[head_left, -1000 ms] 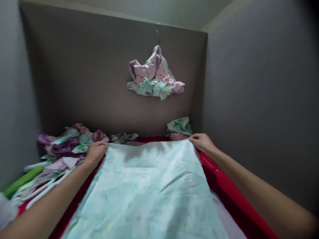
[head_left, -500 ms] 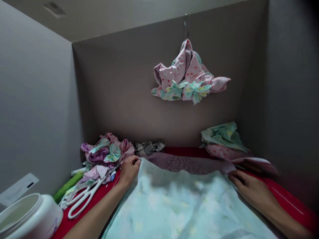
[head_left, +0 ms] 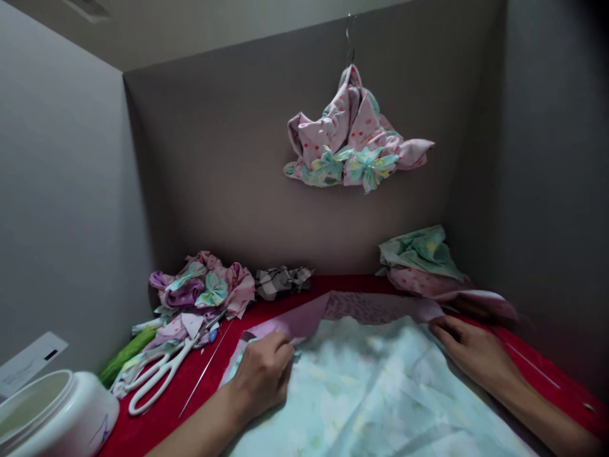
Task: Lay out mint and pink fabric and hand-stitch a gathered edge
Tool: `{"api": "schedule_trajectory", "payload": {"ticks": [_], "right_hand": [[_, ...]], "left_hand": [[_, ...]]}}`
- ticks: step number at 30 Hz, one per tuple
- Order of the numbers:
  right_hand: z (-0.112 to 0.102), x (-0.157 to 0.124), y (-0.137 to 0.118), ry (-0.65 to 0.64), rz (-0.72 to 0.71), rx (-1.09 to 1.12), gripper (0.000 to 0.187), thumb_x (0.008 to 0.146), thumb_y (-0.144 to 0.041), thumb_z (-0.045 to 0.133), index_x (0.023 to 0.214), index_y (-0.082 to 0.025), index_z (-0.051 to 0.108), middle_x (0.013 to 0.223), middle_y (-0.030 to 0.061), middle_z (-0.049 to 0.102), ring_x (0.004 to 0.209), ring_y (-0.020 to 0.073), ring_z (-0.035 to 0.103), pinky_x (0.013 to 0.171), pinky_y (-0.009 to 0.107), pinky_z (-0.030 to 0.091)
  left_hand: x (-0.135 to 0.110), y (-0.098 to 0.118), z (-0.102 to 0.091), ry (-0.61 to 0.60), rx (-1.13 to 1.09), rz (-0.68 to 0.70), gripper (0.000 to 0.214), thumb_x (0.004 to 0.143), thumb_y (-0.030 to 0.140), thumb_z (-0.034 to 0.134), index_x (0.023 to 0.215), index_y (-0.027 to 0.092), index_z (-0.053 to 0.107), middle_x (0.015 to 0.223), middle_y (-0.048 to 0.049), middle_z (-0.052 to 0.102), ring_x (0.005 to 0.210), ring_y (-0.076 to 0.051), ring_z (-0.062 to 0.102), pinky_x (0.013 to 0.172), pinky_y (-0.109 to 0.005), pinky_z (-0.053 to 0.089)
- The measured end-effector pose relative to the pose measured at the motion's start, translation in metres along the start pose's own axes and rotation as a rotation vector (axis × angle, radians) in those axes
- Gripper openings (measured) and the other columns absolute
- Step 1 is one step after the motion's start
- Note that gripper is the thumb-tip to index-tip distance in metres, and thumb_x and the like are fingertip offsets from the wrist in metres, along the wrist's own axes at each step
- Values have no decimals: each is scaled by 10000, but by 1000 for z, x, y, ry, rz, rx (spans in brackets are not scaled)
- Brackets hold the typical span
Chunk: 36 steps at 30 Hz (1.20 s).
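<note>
You stood before a grey three-sided booth (head_left: 285, 190), its walls meeting a red tabletop (head_left: 354, 284). Across the near part of that tabletop lay a pale aqua printed cloth (head_left: 375, 387), with a pink patterned cloth (head_left: 375, 307) showing beyond and beside its far edge.

Your left hand (head_left: 261, 374) was closed over the aqua cloth's near-left edge, fingers curled down and pinching it where the pink cloth folded up behind. Your right hand (head_left: 469, 352) lay at the far-right edge, fingers together and pressing down; you could not tell whether it was pinching anything.

A pink polka-dot cloth with aqua bows (head_left: 352, 133) hung from a wire hook (head_left: 350, 38) on the back wall. A heap of fabric bows (head_left: 202, 285) sat back left, beside a grey checked scrap (head_left: 283, 282), and a green-and-pink fabric bundle (head_left: 419, 260) sat back right. Near your left hand lay white-handled scissors (head_left: 157, 381), a long thin needle (head_left: 205, 368), and a green strip (head_left: 126, 355). A white plastic jar (head_left: 57, 412) stood at the lower left.
</note>
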State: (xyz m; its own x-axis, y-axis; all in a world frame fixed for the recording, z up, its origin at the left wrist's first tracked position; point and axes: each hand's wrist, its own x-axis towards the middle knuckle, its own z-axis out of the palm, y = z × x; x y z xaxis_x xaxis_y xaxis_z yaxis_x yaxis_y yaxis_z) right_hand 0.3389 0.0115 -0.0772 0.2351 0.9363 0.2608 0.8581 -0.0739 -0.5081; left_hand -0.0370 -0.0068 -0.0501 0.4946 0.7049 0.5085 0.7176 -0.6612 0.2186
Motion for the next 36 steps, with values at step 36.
{"api": "schedule_trajectory", "payload": {"ticks": [36], "right_hand": [[91, -24, -210, -511, -517, 964, 242, 735, -277, 541, 878, -164, 700, 816, 34, 690, 778, 199, 612, 701, 279, 458]], "left_hand": [[7, -4, -1, 375, -506, -353, 113, 752, 190, 527, 658, 151, 575, 847, -49, 539, 620, -104, 500, 525, -208, 375]]}}
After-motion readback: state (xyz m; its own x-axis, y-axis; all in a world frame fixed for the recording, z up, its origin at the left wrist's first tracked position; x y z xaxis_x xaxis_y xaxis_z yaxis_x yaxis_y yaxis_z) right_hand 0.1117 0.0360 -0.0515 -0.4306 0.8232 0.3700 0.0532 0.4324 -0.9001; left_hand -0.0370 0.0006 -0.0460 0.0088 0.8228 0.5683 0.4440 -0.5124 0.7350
